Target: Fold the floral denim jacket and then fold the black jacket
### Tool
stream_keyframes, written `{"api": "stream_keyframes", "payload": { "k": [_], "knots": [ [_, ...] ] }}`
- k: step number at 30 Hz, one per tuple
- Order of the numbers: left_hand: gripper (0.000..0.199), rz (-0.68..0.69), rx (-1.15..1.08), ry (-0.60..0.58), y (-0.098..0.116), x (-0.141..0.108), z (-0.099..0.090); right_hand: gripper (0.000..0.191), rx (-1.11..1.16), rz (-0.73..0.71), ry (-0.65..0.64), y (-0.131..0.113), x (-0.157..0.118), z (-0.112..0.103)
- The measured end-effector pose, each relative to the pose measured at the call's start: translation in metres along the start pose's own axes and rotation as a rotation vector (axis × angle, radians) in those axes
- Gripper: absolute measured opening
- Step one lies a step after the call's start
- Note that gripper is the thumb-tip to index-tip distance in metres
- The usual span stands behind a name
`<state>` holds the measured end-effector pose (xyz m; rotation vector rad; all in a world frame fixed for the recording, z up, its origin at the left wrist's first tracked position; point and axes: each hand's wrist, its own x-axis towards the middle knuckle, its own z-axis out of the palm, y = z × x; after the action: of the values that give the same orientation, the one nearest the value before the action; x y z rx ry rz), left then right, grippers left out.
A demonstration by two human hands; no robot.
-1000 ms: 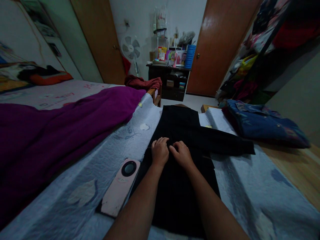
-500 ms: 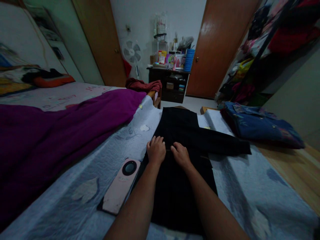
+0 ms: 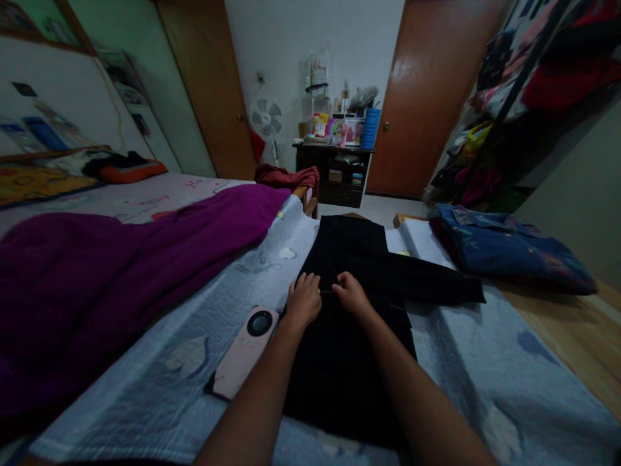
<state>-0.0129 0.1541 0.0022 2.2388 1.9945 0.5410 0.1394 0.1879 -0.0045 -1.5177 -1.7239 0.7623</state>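
A black long-sleeved garment (image 3: pixel 349 362) lies spread on the pale blue quilted bedding, one sleeve (image 3: pixel 436 275) stretched out to the right. Both hands rest near its middle, a small gap between them. My left hand (image 3: pixel 305 301) lies over its left edge, fingers extended and slightly apart on the cloth. My right hand (image 3: pixel 352 294) has its fingers curled in against the cloth, thumb toward the left; the fold it grips is hard to make out in the dark fabric. Beside my left forearm lies a pink phone (image 3: pixel 245 356) with a round black camera ring.
A purple blanket (image 3: pixel 145 259) covers the bed on the left. Folded denim clothing (image 3: pixel 514 249) sits at the right on a wooden surface (image 3: pixel 543 310). A dark cabinet (image 3: pixel 327 171) and a white fan (image 3: pixel 266 116) stand by the far wall. Clothes hang at upper right.
The camera view has tilted up and shifted slightly, so the room appears lower and further right. Both hands stay at nearly the same place on the garment, which keeps its shape.
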Motion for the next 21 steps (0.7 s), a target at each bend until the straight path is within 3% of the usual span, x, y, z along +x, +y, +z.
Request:
{"api": "stream_keyframes", "payload": {
  "k": [6, 9, 14, 17, 21],
  "knots": [
    [0.043, -0.007, -0.051, 0.039, -0.006, -0.003, 0.005, 0.017, 0.192, 0.286, -0.095, -0.019, 0.012, 0.001],
    [0.045, -0.011, -0.061, 0.073, -0.008, -0.004, 0.002, 0.012, 0.212, 0.311, -0.071, -0.028, 0.011, 0.006],
    [0.047, 0.022, -0.017, -0.027, -0.008, -0.011, 0.000, 0.007, 0.266, 0.355, -0.051, -0.031, 0.005, 0.011],
    [0.054, 0.021, 0.008, -0.073, -0.008, -0.016, 0.005, 0.009, 0.282, 0.409, -0.037, -0.029, 0.003, 0.013],
    [0.057, 0.044, 0.073, -0.052, -0.008, -0.023, 0.015, 0.010, 0.270, 0.453, -0.019, -0.027, -0.001, 0.013]
  ]
}}
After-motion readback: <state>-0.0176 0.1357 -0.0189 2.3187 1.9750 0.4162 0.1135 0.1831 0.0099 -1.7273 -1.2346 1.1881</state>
